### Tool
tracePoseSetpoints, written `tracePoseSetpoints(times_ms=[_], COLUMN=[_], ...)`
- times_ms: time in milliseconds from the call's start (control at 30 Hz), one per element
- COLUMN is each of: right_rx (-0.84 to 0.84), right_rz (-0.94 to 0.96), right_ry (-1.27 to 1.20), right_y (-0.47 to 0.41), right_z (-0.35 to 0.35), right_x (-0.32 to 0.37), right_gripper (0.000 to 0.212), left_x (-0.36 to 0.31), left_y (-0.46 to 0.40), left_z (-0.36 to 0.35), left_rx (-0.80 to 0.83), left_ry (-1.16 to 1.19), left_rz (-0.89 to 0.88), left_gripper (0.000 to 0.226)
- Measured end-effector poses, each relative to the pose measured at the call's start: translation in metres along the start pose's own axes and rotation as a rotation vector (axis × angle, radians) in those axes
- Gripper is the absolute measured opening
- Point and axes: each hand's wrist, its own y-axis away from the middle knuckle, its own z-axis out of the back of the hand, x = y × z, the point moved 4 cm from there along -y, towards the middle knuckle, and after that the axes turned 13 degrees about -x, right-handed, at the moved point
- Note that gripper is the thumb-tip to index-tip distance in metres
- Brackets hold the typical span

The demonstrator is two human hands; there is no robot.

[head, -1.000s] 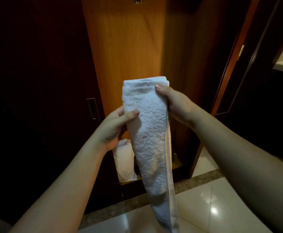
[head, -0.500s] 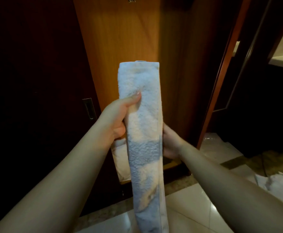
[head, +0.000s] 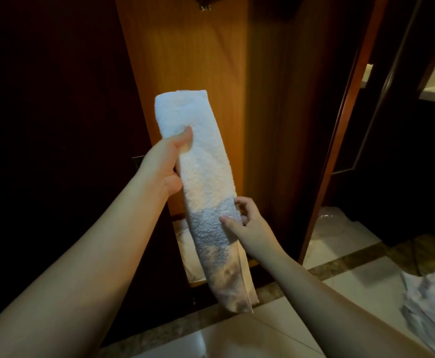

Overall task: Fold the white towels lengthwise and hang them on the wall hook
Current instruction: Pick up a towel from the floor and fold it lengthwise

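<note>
Towel: you hold one white towel [head: 201,177], folded into a long narrow strip, upright in front of the lit wooden panel [head: 198,60]. Its folded top end points up and leans slightly left; its lower end hangs just above the floor edge.
Left hand: your left hand [head: 164,164] grips the upper part of the strip from the left side. The thumb lies across the front face; the other fingers are hidden behind the cloth.
Right hand: your right hand [head: 247,223] pinches the strip lower down, at its right edge. The thumb presses on the front face and the curled fingers wrap the edge.
Hook: a metal wall hook [head: 206,2] shows at the top edge of the view, on the wooden panel, well above the towel's top end. The towel is not on it.
Behind the towel: a pale cloth item [head: 185,251] lies low in the opening behind the strip; what it is cannot be told.
Floor: pale glossy floor tiles [head: 340,288] with a dark stone strip crossing them.
Right edge: a crumpled white cloth pile [head: 431,303] lies on the tiles, well apart from your hands.
Left side: a dark door [head: 56,125], its detail lost in shadow.
</note>
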Motion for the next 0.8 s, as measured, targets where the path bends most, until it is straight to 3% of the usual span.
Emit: tracePoseSetpoints(times_ms=[133, 267, 367, 500, 667, 800], right_rx=[-0.068, -0.129, -0.112, -0.083, -0.047, -0.070], right_rz=[0.103, 0.119, 0.169, 0.059, 0.135, 0.128], right_ry=[0.079, 0.083, 0.137, 0.040, 0.109, 0.124], right_y=[0.000, -0.001, 0.000, -0.004, -0.003, -0.001], right_z=[0.003, 0.005, 0.004, 0.003, 0.006, 0.007], right_x=[0.018, 0.022, 0.029, 0.027, 0.033, 0.032], right_gripper=[0.030, 0.041, 0.030, 0.026, 0.012, 0.013], left_x=[-0.006, -0.010, -0.011, -0.012, -0.014, -0.020], left_y=[0.002, 0.003, 0.005, 0.006, 0.007, 0.005], left_z=[-0.005, -0.007, -0.009, -0.012, -0.014, -0.012], left_rx=[0.017, 0.012, 0.034, 0.055, 0.083, 0.095], left_ry=[0.018, 0.031, 0.019, 0.005, 0.001, -0.024], left_rz=[-0.029, -0.041, -0.049, -0.048, -0.078, -0.142], left_gripper=[0.030, 0.031, 0.031, 0.034, 0.031, 0.030])
